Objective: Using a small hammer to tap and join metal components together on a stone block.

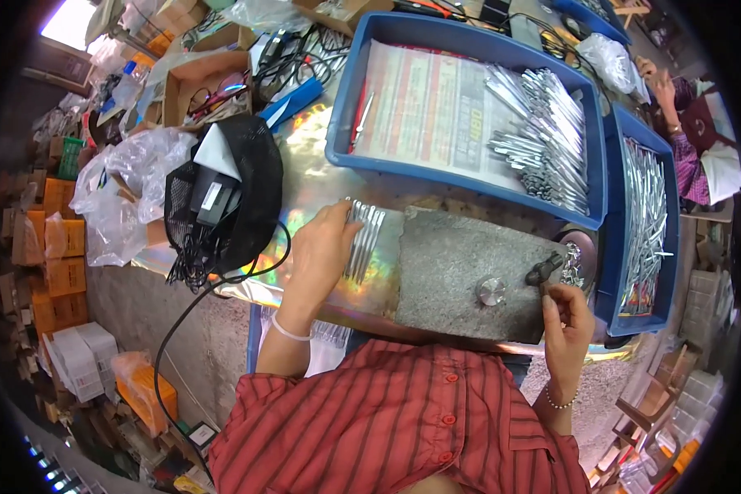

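A row of slender silvery metal pieces (364,239) lies side by side on the shiny table covering. My left hand (317,249) is at the row's left side, fingers bent together around the upper end of the leftmost pieces; exactly what is pinched is partly hidden. To the right is a thick grey slab (445,259) with a worn, speckled top. A small round metal disc (491,291) rests on it. Over the slab's right edge, my right hand (568,319) grips a small hammer (545,269) by its handle, the dark head above my fingers.
Behind the slab stands a blue tray (469,185) of metal pieces; another blue bin (634,323) is at right. A round dish (580,247) of small parts sits by the hammer. A black mesh bag (259,165) and cable are at left. Another person's hand (663,90) shows far right.
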`<state>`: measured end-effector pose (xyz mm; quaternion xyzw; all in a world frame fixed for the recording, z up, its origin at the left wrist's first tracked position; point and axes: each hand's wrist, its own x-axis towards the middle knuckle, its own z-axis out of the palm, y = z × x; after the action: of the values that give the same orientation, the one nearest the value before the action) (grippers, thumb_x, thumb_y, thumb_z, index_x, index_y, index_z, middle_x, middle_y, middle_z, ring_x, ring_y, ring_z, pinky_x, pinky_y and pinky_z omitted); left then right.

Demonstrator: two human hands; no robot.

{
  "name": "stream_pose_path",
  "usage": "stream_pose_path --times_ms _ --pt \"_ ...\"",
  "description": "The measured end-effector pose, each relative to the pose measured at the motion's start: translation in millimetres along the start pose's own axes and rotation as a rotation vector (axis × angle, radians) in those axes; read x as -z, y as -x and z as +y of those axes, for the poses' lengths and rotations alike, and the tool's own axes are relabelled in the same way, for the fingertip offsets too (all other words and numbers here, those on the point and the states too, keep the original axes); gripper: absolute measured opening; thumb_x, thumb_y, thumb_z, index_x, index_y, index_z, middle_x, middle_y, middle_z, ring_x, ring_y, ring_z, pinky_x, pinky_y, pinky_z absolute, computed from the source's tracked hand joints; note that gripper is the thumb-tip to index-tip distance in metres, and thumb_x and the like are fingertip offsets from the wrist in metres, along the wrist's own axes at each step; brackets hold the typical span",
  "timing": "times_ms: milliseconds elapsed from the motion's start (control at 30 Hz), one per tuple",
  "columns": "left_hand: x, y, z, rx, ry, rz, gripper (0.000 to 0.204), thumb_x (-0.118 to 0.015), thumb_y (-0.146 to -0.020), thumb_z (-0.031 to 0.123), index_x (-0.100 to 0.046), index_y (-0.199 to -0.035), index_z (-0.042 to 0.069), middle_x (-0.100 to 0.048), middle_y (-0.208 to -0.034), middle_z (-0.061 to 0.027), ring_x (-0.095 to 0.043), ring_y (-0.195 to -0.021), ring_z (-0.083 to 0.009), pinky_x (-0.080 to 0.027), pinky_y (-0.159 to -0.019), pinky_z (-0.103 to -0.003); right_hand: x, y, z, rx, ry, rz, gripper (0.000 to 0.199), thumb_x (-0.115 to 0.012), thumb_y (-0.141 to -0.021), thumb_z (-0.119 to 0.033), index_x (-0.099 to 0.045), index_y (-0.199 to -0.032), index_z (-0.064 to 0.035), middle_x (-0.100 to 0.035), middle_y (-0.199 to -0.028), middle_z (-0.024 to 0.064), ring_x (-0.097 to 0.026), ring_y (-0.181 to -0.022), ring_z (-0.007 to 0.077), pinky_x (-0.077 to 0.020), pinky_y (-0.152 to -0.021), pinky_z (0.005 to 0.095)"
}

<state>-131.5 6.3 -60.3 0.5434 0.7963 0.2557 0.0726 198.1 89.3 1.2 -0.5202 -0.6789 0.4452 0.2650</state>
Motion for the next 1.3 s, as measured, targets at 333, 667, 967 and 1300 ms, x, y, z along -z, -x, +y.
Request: stream_pose_path --times_ms 333,667,967,1300 --pt "43.7 -32.9 67.1 -0.006 0.339 0.040 0.018 -0.065 -0.077 0.005 -0.060 -0.094 0.001 -0.058 -0.080 -0.0138 -0.059 -0.068 -0.0261 -0.046 -0.060 -0.032 12.9 -9.2 13.1 0.274 0.471 0.048 0.026 -0.060 -0.077 -0.002 -0.053 -0.101 -0.0007 -0.054 -0.097 0.0132 -0.054 -0.086 0.0271 -0.0442 -0.074 0.0342" --pt "-84.7 -249.0 119.5 -0.558 0.283 -0.219 0.016 -0.065 -0.077 0.014 -0.063 -0.091 0.005 -0.060 -0.086 -0.0113 -0.059 -0.079 -0.0240 -0.047 -0.068 -0.035 13.0 -4.1 14.5 0.291 0.474 0.014 0.043 -0.064 -0.072 -0.005 -0.048 -0.112 0.0008 -0.048 -0.107 0.0197 -0.049 -0.098 0.0365 -0.0400 -0.084 0.0422" --pt "-129.6 -288.7 115.6 -0.738 -0.097 -0.335 0.012 -0.063 -0.073 0.011 -0.054 -0.081 0.008 -0.055 -0.094 -0.0114 -0.052 -0.097 -0.0294 -0.045 -0.077 -0.041 14.2 -9.7 19.2 0.218 0.434 0.028 0.041 -0.064 -0.073 -0.005 -0.049 -0.111 -0.0008 -0.049 -0.105 0.0195 -0.050 -0.095 0.0360 -0.0408 -0.081 0.0413" --pt "-87.2 -279.8 108.5 -0.790 0.131 -0.161 0.010 -0.062 -0.075 0.007 -0.053 -0.081 0.004 -0.060 -0.076 -0.0123 -0.059 -0.070 -0.0297 -0.046 -0.061 -0.037 22.5 -0.7 19.0 0.029 0.419 -0.011 0.036 -0.061 -0.079 -0.008 -0.050 -0.112 -0.0013 -0.052 -0.100 0.0176 -0.053 -0.090 0.0364 -0.0439 -0.075 0.0403"
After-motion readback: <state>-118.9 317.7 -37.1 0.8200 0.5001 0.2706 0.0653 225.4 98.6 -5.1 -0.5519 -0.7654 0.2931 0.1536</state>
